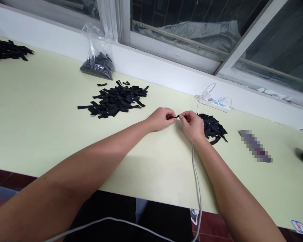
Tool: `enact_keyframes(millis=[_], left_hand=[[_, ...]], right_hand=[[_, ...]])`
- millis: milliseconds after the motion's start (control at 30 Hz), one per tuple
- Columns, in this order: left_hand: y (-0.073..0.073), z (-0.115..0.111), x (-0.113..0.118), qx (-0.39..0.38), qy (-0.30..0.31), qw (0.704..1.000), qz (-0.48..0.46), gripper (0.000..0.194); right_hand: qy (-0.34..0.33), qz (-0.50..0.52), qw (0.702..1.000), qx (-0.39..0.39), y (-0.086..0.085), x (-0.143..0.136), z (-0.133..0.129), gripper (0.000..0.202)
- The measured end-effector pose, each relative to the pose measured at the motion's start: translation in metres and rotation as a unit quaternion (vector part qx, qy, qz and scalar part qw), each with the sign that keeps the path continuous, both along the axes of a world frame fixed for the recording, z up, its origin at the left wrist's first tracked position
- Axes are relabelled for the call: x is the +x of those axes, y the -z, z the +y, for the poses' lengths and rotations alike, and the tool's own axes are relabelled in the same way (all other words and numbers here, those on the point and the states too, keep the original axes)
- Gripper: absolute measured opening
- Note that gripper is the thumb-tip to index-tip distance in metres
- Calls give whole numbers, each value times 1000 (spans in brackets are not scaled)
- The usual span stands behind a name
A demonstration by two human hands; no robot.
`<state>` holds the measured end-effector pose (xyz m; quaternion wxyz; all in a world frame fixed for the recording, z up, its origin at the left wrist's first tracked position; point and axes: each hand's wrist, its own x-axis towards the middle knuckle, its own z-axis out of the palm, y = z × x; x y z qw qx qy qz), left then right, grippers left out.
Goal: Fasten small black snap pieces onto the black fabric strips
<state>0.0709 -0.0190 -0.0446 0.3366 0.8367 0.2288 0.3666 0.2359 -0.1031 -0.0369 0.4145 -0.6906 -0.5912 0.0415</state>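
Between my two hands a short black fabric strip (177,116) is stretched just over the table. My left hand (162,118) pinches one end between thumb and fingers. The other end is gripped by my right hand (192,124), its fingers closed. Partly hidden behind my right hand lies a small pile of black strips (213,126). Left of my hands spreads a larger pile of black strips (118,97), loosely heaped, with a few stray pieces around it.
A clear plastic bag (97,64) of black pieces stands by the wall. A white power strip (215,103) sits at the back, and a white cable (195,164) runs past my right wrist. More black strips (8,50) lie far left; a blurred-out flat object (255,146) lies right.
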Motion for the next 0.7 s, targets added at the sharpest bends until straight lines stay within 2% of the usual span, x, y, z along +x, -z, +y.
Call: enact_keyframes(millis=[133, 333, 500, 600, 700], left_hand=[[-2, -5, 1, 33, 1, 999, -4, 14], [-2, -6, 1, 32, -16, 999, 9, 13], [-2, -5, 0, 25, -40, 999, -22, 18], [-1, -5, 1, 29, -29, 998, -42, 22], [-1, -6, 2, 25, -11, 999, -34, 14]], right_hand=[[-11, -10, 1000, 19, 1, 0, 0, 24], [-16, -18, 999, 40, -1, 2, -1, 23], [-27, -35, 998, 55, -6, 1, -4, 18], [-48, -44, 996, 53, -7, -2, -5, 16], [-58, -41, 996, 47, -6, -4, -5, 17]])
